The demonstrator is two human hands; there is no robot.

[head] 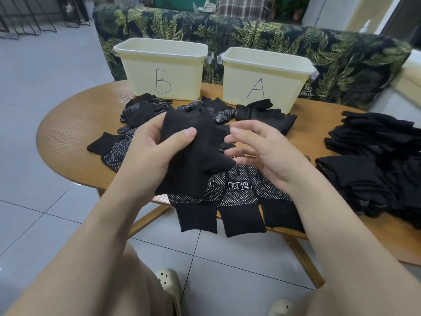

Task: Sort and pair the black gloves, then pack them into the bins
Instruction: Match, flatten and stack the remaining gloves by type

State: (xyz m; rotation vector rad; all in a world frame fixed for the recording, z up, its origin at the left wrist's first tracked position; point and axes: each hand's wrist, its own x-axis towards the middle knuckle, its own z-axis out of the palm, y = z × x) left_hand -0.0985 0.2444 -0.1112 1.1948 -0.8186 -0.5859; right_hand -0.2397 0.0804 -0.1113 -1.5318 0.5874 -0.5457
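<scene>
Grey tiled floor (pixel 45 137) all round, and across the middle of the frame sits the oval wooden tabletop (pixel 68 137), with a dark leaf-print sofa (pixel 319 53) running behind it. At the upper centre stand two pale yellow plastic bins, the one marked B (pixel 161 69) on the left and the one marked A (pixel 264 78) to its right, a small gap between them. Loose black gloves with white grip dots (pixel 239 195) lie spread over the tabletop in front of the bins, three cuffs hanging over the near edge at lower centre. At the right edge of the frame, a stack of plain black gloves (pixel 373 156) is piled up, well apart from the bins. Centre frame, the left hand (pixel 148 153) grips a bunched black glove (pixel 193 156), thumb pressed across the front of the fabric, raised above the scattered ones. Just beside it, the right hand (pixel 262 153) hovers with fingers loosely spread and slightly curled, fingertips near the held glove's edge, holding nothing. Cream clog shoes (pixel 168 283) show at the bottom.
</scene>
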